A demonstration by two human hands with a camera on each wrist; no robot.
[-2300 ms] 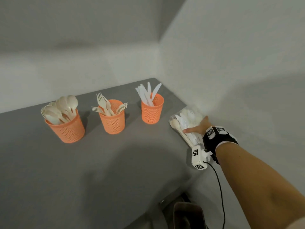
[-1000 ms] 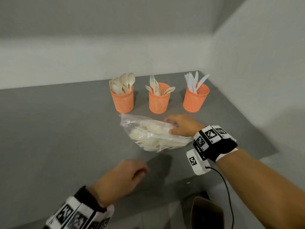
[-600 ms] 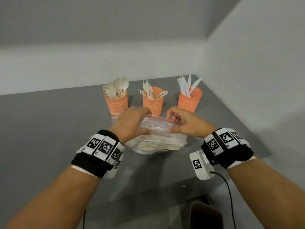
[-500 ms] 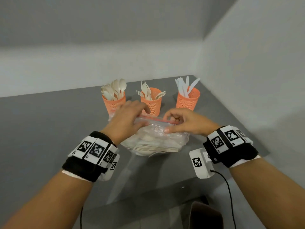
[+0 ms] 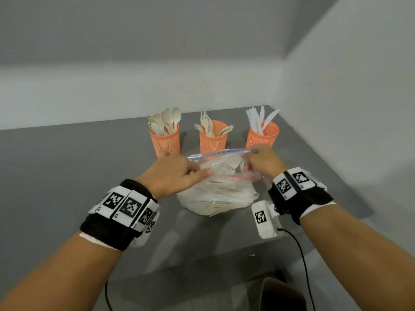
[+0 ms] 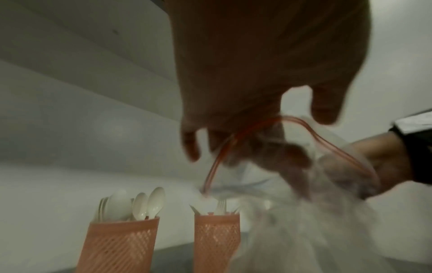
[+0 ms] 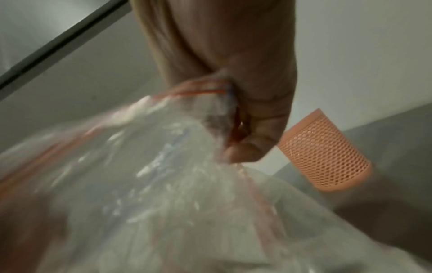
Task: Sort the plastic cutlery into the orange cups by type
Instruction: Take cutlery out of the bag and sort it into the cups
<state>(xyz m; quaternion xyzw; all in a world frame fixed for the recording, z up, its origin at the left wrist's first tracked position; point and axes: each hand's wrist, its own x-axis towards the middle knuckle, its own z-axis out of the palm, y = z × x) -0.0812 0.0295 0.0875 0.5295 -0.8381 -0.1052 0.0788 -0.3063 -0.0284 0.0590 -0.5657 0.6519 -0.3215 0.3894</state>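
A clear zip bag (image 5: 219,191) full of pale plastic cutlery stands on the grey table (image 5: 67,176), its red-striped mouth pulled apart. My left hand (image 5: 177,173) pinches the near left lip of the bag (image 6: 304,212). My right hand (image 5: 261,161) pinches the right end of the zip strip, seen up close on the bag (image 7: 151,184) in the right wrist view. Behind the bag stand three orange mesh cups: the spoon cup (image 5: 165,140), the fork cup (image 5: 213,139) and the knife cup (image 5: 262,136). The left wrist view shows the spoon cup (image 6: 119,243) and fork cup (image 6: 216,240).
White walls close off the table at the back and on the right, close to the knife cup (image 7: 327,153). The table's front edge runs just below my wrists. A dark brown object (image 5: 283,295) sits on the floor beneath the edge.
My right hand pulled the bag from the table's right edge to the middle. My left hand joined it, both hands lifted the zip edge, and the mouth now gapes open.
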